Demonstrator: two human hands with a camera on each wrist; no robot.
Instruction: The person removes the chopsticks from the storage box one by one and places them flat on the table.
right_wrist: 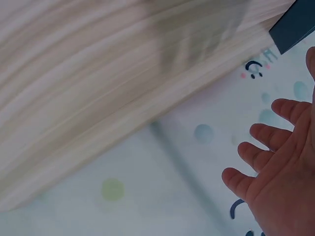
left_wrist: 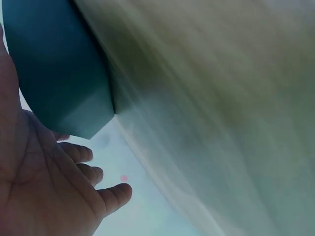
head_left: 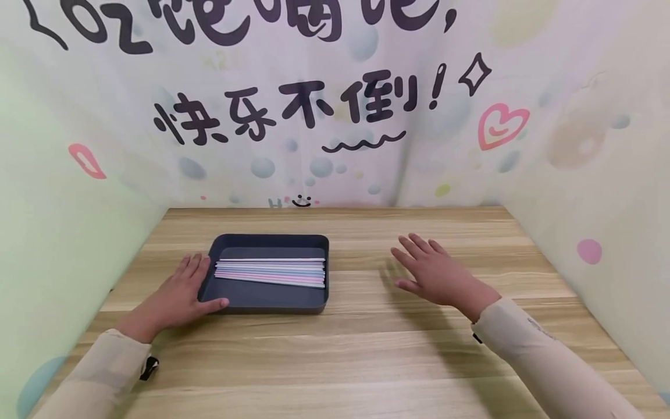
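Observation:
A dark blue-grey rectangular tray (head_left: 267,301) rests on the left part of the table in the head view. Inside lies a bundle of long, thin pastel sticks (head_left: 269,272) in white, pink, blue and lilac, side by side. My left hand (head_left: 175,297) is at the tray's left end, fingers stretched along that side and thumb at the front left corner. In the left wrist view, the palm (left_wrist: 42,182) faces the tray's side wall (left_wrist: 59,83). To the right of the tray, my right hand (head_left: 437,273) hovers above the table, fingers spread and holding nothing.
The wood-grain table (head_left: 324,366) runs back to a printed cloth (head_left: 293,163) with black lettering. Pale side walls (head_left: 602,203) flank the table on both sides. Bare wood lies between the tray and my right hand.

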